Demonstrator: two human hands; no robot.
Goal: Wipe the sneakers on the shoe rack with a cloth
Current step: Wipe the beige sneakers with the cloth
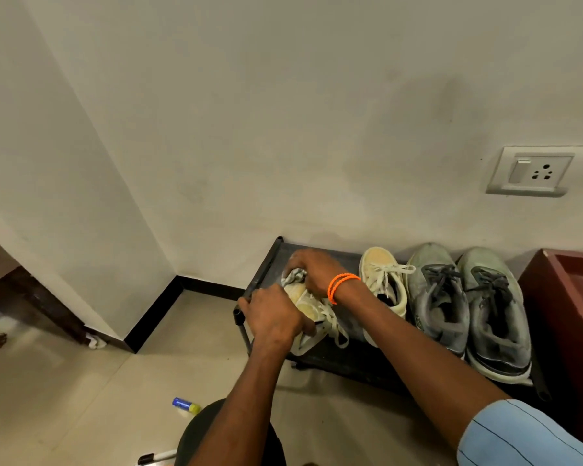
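Presently mid-wipe on the leftmost cream sneaker (312, 309), lying at the left end of the black shoe rack (266, 274) against the wall. Left hand (275, 316) closed around the sneaker's near side, steadying it, laces trailing loose below the grip. Right hand (313, 269) closed over a bunched grey-white cloth (294, 276), pressed against the toe end; orange wrist bands (342, 285) worn just behind. Matching cream sneaker (384, 280) upright just beside, toe to the wall, then a pair of grey sneakers (465, 307) further right, all on the same top shelf. Dark red furniture (566, 314) close against the rack's right end. Small blue and yellow tube (186, 405) and a marker (157, 458) loose on the floor near the knee. Judged early in the task: one sneaker in hand, three showing no sign of attention. Risks noted: held sneaker near the rack's left edge, so a hard push toward the toe could slide it off onto the floor; loose laces liable to snag in the cloth or under the left hand's fingers; right forearm crossing close over the neighbouring cream sneaker, so a wide stroke could knock it askew; light rack likely to shift under sideways pressure; loose floor items a slipping hazard on any repositioning.
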